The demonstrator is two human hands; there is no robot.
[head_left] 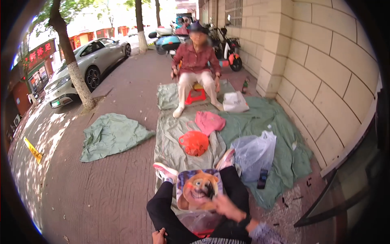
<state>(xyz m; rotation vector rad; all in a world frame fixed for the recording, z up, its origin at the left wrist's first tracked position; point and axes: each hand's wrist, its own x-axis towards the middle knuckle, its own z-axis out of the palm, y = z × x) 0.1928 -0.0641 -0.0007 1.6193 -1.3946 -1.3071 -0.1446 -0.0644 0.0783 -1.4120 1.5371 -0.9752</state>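
Right hand (227, 207) lies blurred on a cartoon-bear mask (199, 190) flat in the lap, btwn black-trousered knees; grip can't be told. Left hand (159, 236) rests loosely curled, empty, by left thigh. An orange bag (194, 142) sits ahead on the green tarp (170, 142).

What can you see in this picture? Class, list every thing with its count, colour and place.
cartoon board: 1, orange face, on the lap
orange bag: 1, on the sheet, centre
pink bag: 1, beyond the orange bag
clear bag: 1, right of the lap
phone: 1, black, by the clear bag
white bag: 1, beside the seated person
seated person: 1, red shirt, on a red stool
sheets: green, on the pavement
car: 1, silver, left
right hand: blurred, at the board
left hand: on the thigh
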